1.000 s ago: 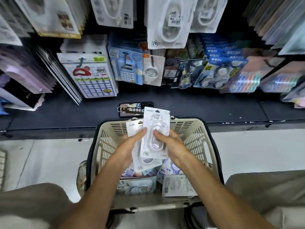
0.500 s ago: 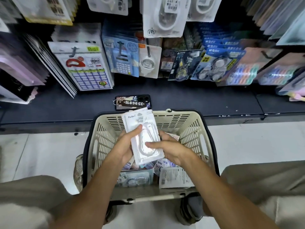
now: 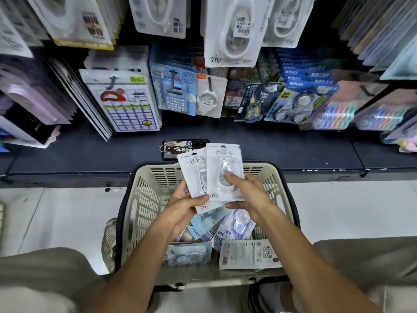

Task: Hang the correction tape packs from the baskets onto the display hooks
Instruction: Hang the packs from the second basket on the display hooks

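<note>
Pinching fanned correction tape packs (image 3: 222, 172): left hand (image 3: 182, 208), right hand (image 3: 248, 195) grip.

What we cannot make out

Our front pack (image 3: 224, 172) covers most of the one behind it (image 3: 191, 175), and together they hide part of the phone (image 3: 180, 147) on the shelf. Our arms and packs hide much of the basket (image 3: 144, 199) contents. The top edge cuts off the hanging packs (image 3: 230, 30), whose hooks we cannot see; small print is unreadable.
</note>
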